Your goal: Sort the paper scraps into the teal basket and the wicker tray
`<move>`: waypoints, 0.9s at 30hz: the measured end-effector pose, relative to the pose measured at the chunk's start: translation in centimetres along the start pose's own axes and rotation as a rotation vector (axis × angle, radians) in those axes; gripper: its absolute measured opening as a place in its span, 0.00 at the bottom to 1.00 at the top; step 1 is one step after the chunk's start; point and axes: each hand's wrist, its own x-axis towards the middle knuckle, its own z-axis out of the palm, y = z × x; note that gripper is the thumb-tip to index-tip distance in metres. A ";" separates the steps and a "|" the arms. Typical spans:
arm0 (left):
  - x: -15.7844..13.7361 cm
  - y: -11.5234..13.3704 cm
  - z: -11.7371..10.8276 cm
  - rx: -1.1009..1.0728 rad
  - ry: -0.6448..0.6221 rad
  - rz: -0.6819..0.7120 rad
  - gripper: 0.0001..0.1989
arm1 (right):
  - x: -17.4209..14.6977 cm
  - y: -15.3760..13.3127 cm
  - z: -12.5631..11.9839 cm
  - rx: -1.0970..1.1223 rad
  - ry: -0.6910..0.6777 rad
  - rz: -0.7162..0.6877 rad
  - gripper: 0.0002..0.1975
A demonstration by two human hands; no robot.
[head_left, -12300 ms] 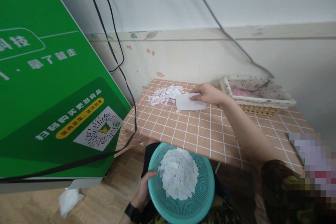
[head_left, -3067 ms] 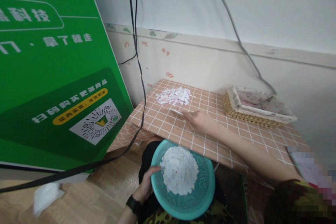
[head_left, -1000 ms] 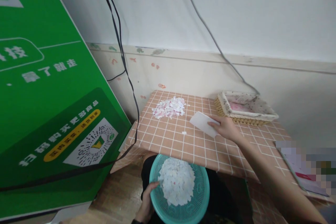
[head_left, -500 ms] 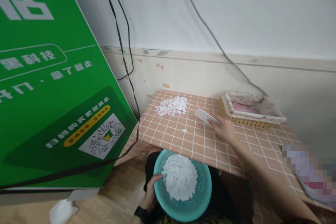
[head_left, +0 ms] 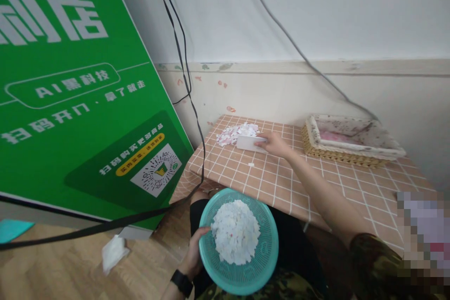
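Observation:
My left hand (head_left: 197, 248) grips the left rim of a teal plastic basket (head_left: 269, 262) on my lap, just below the table edge. Inside it lies a mound of white paper scraps (head_left: 236, 232). My right hand (head_left: 276, 144) holds a flat white rectangular piece, like a card or small board (head_left: 248, 143), on its long edge over the table. Its far end touches or nearly touches a pile of paper scraps (head_left: 230, 133), some tinged pink. One small loose scrap (head_left: 251, 165) lies nearer the table's front edge.
The table (head_left: 281, 183) has a brown checked cloth. On it, at the back right, stands a lined wicker basket (head_left: 344, 157) with something pink inside. A big green panel (head_left: 87, 140) stands left. A black strap (head_left: 201, 150) hangs past the table's left corner. A white bag (head_left: 114, 253) lies on the floor.
My right hand has moved left with the white piece, from the table's middle to the scrap pile, and the piece now stands on edge. My left hand still holds the basket.

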 end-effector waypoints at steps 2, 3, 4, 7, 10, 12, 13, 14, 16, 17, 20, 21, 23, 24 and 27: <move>0.1 -0.2 0.3 -0.025 -0.006 -0.010 0.12 | -1.4 0.4 -0.4 -0.014 0.031 0.037 0.15; 0.3 -0.3 0.4 -0.043 -0.005 -0.016 0.12 | -2.3 0.5 -0.5 -0.024 0.053 0.051 0.16; 0.5 -0.4 0.6 -0.063 -0.003 -0.018 0.12 | -3.2 0.6 -0.5 -0.032 0.072 0.054 0.15; 1.1 -0.5 1.1 -0.112 0.005 -0.005 0.12 | -5.9 0.4 0.2 -0.045 0.100 0.026 0.14; 1.5 -0.6 1.6 -0.138 -0.033 0.007 0.13 | -8.4 -0.5 1.4 -0.127 0.091 -0.029 0.15; 1.6 -0.5 1.8 -0.153 -0.064 0.002 0.13 | -10.0 -1.6 2.2 -0.187 0.020 -0.095 0.16; 1.6 -0.4 2.0 -0.155 -0.069 0.001 0.12 | -10.8 -2.2 2.5 -0.205 -0.013 -0.131 0.17; 1.5 -0.3 2.1 -0.154 -0.066 0.001 0.12 | -11.6 -2.9 2.8 -0.213 -0.027 -0.170 0.17; 1.3 -0.1 2.3 -0.151 -0.054 0.006 0.11 | -13.1 -4.4 3.3 -0.216 -0.058 -0.251 0.17; 1.1 0.1 2.5 -0.152 -0.053 0.005 0.11 | -13.7 -5.1 3.5 -0.212 -0.073 -0.296 0.17; 0.6 0.5 2.8 -0.159 -0.071 -0.018 0.12 | -14.8 -7.0 3.7 -0.171 -0.116 -0.366 0.17; 0.5 0.5 2.8 -0.161 -0.070 -0.027 0.12 | -14.7 -7.2 3.5 -0.147 -0.121 -0.360 0.17; 0.3 0.6 2.9 -0.165 -0.041 -0.025 0.11 | -13.6 -7.0 2.9 -0.111 -0.085 -0.293 0.16; 0.3 0.6 2.8 -0.167 -0.023 -0.016 0.10 | -12.6 -6.4 2.5 -0.109 -0.026 -0.237 0.16; 0.4 0.6 2.6 -0.162 0.004 -0.003 0.10 | -8.2 -3.5 1.0 -0.225 0.209 -0.004 0.17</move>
